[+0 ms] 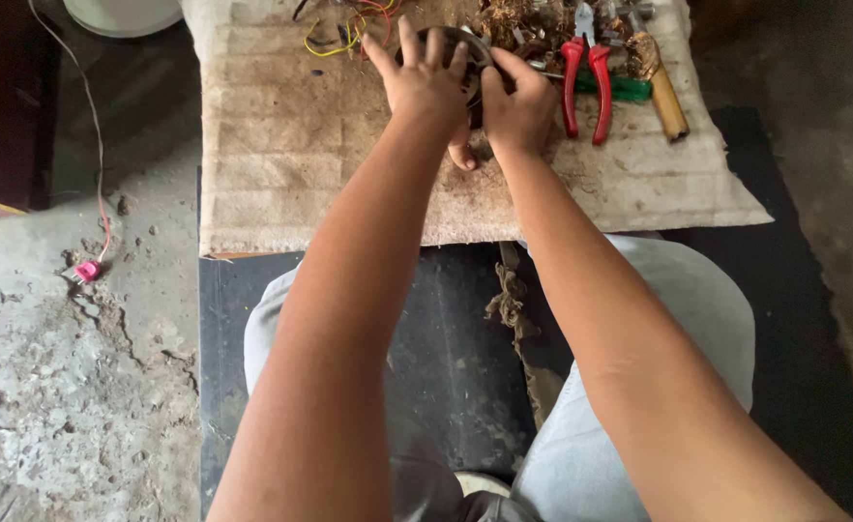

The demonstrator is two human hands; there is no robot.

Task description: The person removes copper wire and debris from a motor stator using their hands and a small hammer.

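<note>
Both my hands rest on a dark round metal part (472, 50) with copper windings, which lies on a dirty beige cloth (281, 145). My left hand (425, 82) covers its left side with the fingers spread upward. On the part's right side my right hand (518, 106) is curled, gripping the rim. Most of the part is hidden under the hands. Yellow and red wires (344, 34) run out from it to the left.
Red-handled pliers (586, 82), a green-handled tool (625, 89) and a wooden-handled tool (663, 92) lie right of my hands. A tangle of copper wire (518, 19) sits behind. A white bucket (122, 14) stands far left; a pink-tipped cord (88, 269) crosses the cracked floor.
</note>
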